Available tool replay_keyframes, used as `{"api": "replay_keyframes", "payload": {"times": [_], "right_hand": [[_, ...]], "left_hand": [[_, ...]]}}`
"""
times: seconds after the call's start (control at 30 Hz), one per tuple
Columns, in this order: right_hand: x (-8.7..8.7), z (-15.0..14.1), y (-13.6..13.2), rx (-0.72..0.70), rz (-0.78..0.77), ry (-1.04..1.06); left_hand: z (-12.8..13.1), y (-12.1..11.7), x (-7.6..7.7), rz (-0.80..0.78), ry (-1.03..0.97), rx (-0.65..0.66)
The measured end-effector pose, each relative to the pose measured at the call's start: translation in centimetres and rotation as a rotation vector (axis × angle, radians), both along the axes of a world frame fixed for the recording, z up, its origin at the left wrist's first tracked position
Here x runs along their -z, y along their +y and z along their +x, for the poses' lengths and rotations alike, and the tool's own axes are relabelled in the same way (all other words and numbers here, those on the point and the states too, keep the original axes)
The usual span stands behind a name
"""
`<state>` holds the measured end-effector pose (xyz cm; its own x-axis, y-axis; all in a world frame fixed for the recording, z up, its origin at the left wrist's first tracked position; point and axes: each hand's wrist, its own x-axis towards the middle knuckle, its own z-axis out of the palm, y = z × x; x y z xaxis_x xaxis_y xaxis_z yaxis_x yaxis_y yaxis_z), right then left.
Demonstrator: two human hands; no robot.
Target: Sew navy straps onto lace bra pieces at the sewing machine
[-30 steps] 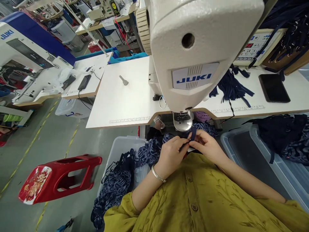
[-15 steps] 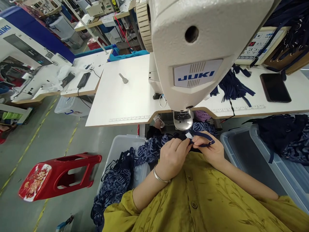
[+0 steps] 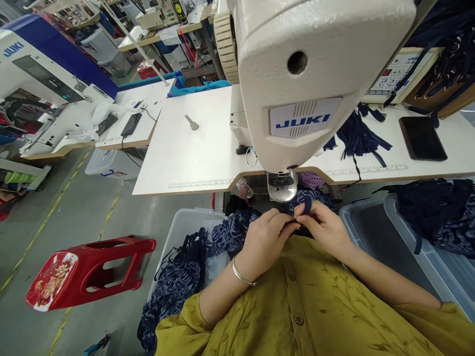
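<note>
- Well to the left of the sewing machine (image 3: 326, 54), a red stool (image 3: 67, 282) is on the floor.
- Below the machine and to its left, a clear bin (image 3: 187, 216) has dark patterned fabric (image 3: 178, 282) spilling over its side.
- Just in front of the machine's head, the left hand (image 3: 265, 240) is closed in a pinch, fingertips gathered on a narrow navy strap (image 3: 308, 203), mostly hidden there.
- Between the hands, in front of the machine, the strap rises in a small loop. It looks light, soft and bendy, apt to twist; a flat fingertip pinch close to the worked part should steady it best.
- Slightly right of the machine's head, the right hand (image 3: 328, 230) pinches the same strap between thumb and fingers.
- Right of the machine, a bundle of navy pieces (image 3: 358, 136) lies on the white worktop (image 3: 460, 148); farther right is a dark phone (image 3: 423, 138).
</note>
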<state>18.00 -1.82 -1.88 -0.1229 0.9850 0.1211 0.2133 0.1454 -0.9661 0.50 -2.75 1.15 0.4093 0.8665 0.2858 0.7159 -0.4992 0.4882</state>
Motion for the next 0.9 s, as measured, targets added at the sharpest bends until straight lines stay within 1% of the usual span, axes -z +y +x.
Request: {"api": "replay_keyframes", "payload": {"times": [0.07, 0.13, 0.23, 0.33, 0.4, 0.43, 0.5, 0.53, 0.6, 0.67, 0.73, 0.8, 0.9], "right_hand": [[-0.8, 0.1, 1.0, -0.034, -0.068, 0.000], [-1.2, 0.1, 2.2, -0.043, -0.052, -0.018], [-1.2, -0.5, 3.9, 0.001, 0.075, -0.124], [-0.8, -1.3, 4.9, 0.071, 0.193, -0.232], [-0.6, -1.5, 5.4, 0.107, 0.206, -0.238], [-0.5, -1.6, 5.6, 0.121, 0.188, -0.218], [-0.4, -1.6, 6.0, 0.125, 0.113, -0.143], [-0.3, -1.5, 6.2, 0.108, 0.063, -0.091], [-0.1, -1.4, 6.6, 0.048, -0.035, 0.024], [0.1, -1.2, 7.0, 0.006, -0.081, 0.109], [0.1, -1.0, 7.4, 0.010, -0.073, 0.139], [0.0, -0.7, 8.1, 0.019, -0.037, 0.107], [-0.6, -0.4, 9.3, 0.019, 0.058, -0.033]], "left_hand": [[-0.3, 0.9, -0.9, -0.084, -0.032, 0.015], [-0.7, 2.1, -1.6, -0.087, -0.035, 0.021], [-1.2, 4.2, -1.8, 0.048, 0.076, -0.008], [-1.4, 5.5, -0.9, 0.277, 0.160, -0.025], [-1.4, 5.5, 0.1, 0.423, 0.153, 0.014], [-1.4, 5.3, 0.6, 0.466, 0.146, 0.049], [-1.1, 4.5, 1.5, 0.482, 0.139, 0.106], [-0.9, 4.0, 1.9, 0.468, 0.142, 0.112], [-0.6, 3.3, 2.3, 0.450, 0.161, 0.086], [-0.4, 2.9, 2.4, 0.449, 0.194, 0.059], [-0.4, 2.9, 2.3, 0.437, 0.235, 0.055], [-0.3, 3.0, 2.0, 0.418, 0.276, 0.047], [0.0, 3.2, 1.6, 0.422, 0.315, 0.005]]}}
